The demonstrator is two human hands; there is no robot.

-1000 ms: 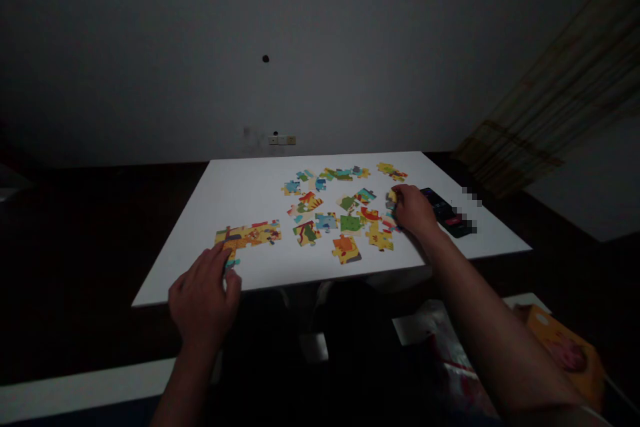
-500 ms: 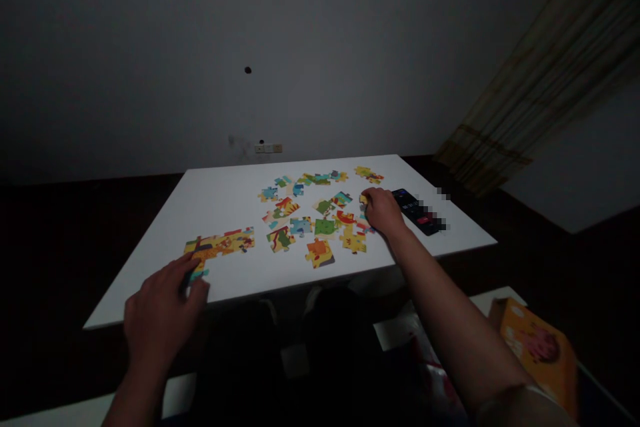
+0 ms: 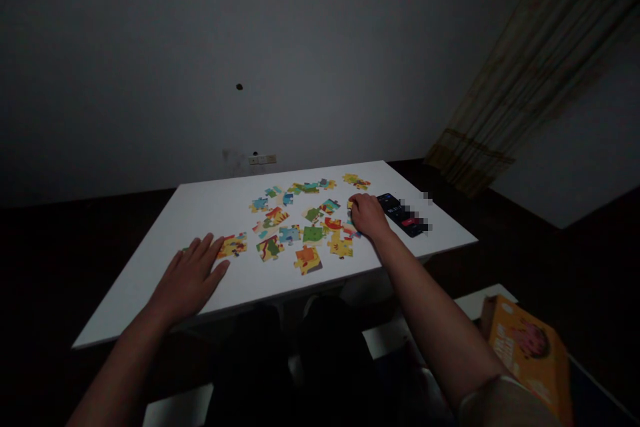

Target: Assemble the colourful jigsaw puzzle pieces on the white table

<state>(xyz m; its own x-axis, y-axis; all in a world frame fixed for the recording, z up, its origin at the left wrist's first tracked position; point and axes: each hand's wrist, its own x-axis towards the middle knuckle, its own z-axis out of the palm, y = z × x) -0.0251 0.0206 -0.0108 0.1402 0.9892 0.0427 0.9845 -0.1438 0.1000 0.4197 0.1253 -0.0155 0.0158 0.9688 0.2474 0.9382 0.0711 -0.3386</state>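
My left hand [image 3: 193, 273] lies flat with fingers spread over a joined strip of puzzle pieces [image 3: 234, 246]; only the strip's right end and a bit of its left end show. On the other side, my right hand [image 3: 369, 215] is closed in a pinch on a yellowish puzzle piece [image 3: 350, 205], mostly hidden by the fingers. Between the hands lie several loose puzzle pieces, among them an orange one [image 3: 307, 259], a green one [image 3: 313, 235] and a yellow one [image 3: 341, 245]. Another yellow piece [image 3: 354, 179] lies farther back.
The white table [image 3: 150, 267] carries all the pieces. A black phone [image 3: 400, 213] lies just right of my right hand. An orange box [image 3: 533, 353] rests lower right, below table height. Behind the table stand a wall with sockets [image 3: 263, 159] and a curtain [image 3: 480, 113].
My left hand has moved forward and flattened over the joined strip, covering more of it. My right hand keeps its pinch near the same spot. The whole view has shifted slightly.
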